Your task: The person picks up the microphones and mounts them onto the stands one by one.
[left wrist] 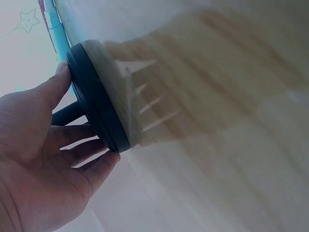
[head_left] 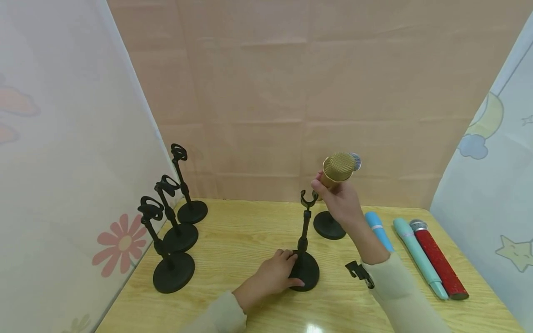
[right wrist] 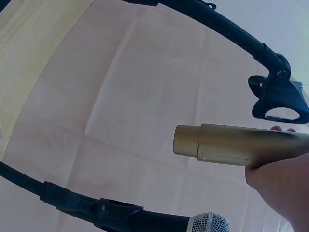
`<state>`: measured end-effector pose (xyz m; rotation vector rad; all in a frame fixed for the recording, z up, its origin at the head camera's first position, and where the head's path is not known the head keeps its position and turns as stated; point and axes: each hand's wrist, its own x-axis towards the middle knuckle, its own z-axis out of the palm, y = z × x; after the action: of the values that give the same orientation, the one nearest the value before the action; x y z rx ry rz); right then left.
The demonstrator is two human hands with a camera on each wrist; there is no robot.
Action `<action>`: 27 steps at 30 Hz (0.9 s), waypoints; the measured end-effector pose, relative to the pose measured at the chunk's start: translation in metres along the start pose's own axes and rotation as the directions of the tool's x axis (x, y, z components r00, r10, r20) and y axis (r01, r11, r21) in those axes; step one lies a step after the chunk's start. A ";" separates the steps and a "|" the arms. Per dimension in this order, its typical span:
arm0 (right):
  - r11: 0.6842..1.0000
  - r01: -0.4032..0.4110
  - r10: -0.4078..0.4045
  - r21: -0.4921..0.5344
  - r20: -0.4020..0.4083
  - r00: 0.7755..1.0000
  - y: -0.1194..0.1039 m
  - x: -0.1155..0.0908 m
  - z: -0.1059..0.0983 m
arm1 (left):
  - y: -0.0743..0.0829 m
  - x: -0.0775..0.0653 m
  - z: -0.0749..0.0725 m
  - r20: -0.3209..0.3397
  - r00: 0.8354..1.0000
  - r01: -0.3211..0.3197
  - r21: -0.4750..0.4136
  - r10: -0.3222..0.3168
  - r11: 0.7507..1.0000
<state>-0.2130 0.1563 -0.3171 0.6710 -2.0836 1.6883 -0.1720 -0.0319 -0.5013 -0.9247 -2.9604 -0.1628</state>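
My right hand [head_left: 342,202] grips a gold microphone [head_left: 339,167] by its body, its mesh head tilted toward the head camera. In the right wrist view, the gold body [right wrist: 227,145] lies just beside the black clip [right wrist: 280,99] of a stand, apart from it. My left hand [head_left: 272,273] holds the round base [head_left: 307,273] of that black microphone stand, thumb and fingers spread around its rim. The left wrist view shows the base [left wrist: 99,96] on edge between thumb and fingers. Behind the gold microphone is another stand [head_left: 330,225], bearing a silver-headed microphone [right wrist: 210,223].
Three black stands with bare clips, front [head_left: 173,273], middle [head_left: 180,237] and back [head_left: 192,211], line the left side. On the right lie a blue microphone [head_left: 379,229], a mint one [head_left: 418,254] and a red one [head_left: 440,261]. Side walls and a tan backdrop [head_left: 250,92] border the table [head_left: 237,226].
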 end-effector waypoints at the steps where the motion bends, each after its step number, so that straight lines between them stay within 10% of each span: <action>1: 1.000 -0.001 0.001 0.008 0.001 1.000 -0.001 0.001 0.001 | 0.001 0.000 0.000 0.000 1.000 -0.006 -0.005 0.006 1.000; 15: 1.000 -0.022 0.022 -0.011 0.047 0.999 -0.007 -0.003 0.009 | 0.018 0.002 -0.007 0.103 0.994 0.026 0.001 -0.026 1.000; 27: 0.975 0.189 -0.166 -0.114 0.185 0.968 0.003 -0.004 0.006 | 0.024 0.006 -0.012 0.143 0.989 0.016 0.079 -0.027 0.997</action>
<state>-0.2117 0.1512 -0.3230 0.9636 -2.1560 1.4267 -0.1634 -0.0103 -0.4867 -0.9331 -3.0837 0.0196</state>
